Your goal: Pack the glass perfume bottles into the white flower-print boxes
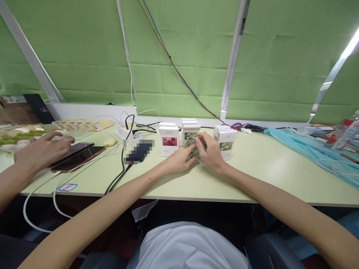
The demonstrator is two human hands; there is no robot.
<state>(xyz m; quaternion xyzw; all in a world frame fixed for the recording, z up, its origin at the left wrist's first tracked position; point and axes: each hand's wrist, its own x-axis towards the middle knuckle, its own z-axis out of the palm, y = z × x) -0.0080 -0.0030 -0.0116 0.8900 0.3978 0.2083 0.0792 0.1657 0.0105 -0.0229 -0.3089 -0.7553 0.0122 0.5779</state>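
Green blinds (179,86) hang behind a pale table (260,168). From far away, I see the left hand (179,160) and the right hand (209,152) close together, fingers curled, both holding a clear packet (194,152) of green bits. It is just in front of a white flower box (190,128). A box with red flowers (169,142) stands to the left, more white boxes (226,145) to the right. Another person's hand (45,152) is over a dark phone (80,148).

A pale yellow table (266,183) holding many things
White flower boxes (169,148) stand near the back edge, in the middle. Two phones (80,159) lie toward the left end, black wires (254,128) by the back edge, a light blue sheet (308,152) toward the right end.
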